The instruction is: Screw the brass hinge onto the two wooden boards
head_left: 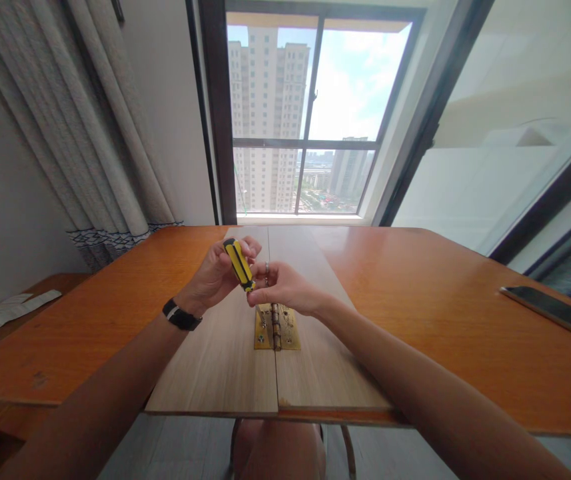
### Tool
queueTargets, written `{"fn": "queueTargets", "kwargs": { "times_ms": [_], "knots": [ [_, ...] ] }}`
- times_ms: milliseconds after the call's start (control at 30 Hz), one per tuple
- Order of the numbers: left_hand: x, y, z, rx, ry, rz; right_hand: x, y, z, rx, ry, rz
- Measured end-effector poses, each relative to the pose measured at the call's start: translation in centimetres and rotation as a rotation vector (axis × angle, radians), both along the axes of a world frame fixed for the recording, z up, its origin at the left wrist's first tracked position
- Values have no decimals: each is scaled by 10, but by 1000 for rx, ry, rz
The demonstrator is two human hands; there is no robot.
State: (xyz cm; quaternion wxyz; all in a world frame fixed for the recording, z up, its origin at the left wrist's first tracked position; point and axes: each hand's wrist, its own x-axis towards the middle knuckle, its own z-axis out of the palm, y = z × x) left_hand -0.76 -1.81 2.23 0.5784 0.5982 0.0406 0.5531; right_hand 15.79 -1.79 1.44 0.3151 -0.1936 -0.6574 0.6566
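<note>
My left hand [220, 270] is closed around a yellow-and-black screwdriver [239, 265], its handle tilted above the boards. My right hand [282, 287], with rings on a finger, pinches at the lower end of that handle. Just below my fingers lies a brass hinge [264, 340], spanning the seam between the left wooden board [215, 367] and the right wooden board [335, 380]. Screw heads show in the hinge's left leaf. The hinge's far edge and most of the screwdriver's shaft are hidden by my right hand, so I cannot tell whether the tip touches a screw.
The boards lie on an orange-brown wooden table [415, 300]. A dark phone-like slab [555, 313] rests near the right edge. A white cloth or paper [10, 313] lies at the far left. A grey curtain [95, 120] hangs left of the window [310, 140] behind the table.
</note>
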Motion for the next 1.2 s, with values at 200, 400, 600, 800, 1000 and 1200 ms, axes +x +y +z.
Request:
{"fn": "queueTargets", "kwargs": {
  "times_ms": [200,400,600,800,1000,1200],
  "knots": [
    [2,-2,-1,-28,2,-2,0,-2,1,74,8,25],
    [0,-2,-1,-87,-41,-33,3,1,1,134,8,67],
    [0,-5,1,-117,-38,-63,6,6,-3,156,-4,121],
    [2,-4,1,-47,-23,-78,6,5,-1,125,-30,127],
    [2,-2,1,-11,-16,-54,3,5,-3,44,-7,5],
    [2,1,-1,-18,-30,-13,2,4,-4,67,-11,14]
  ]
}}
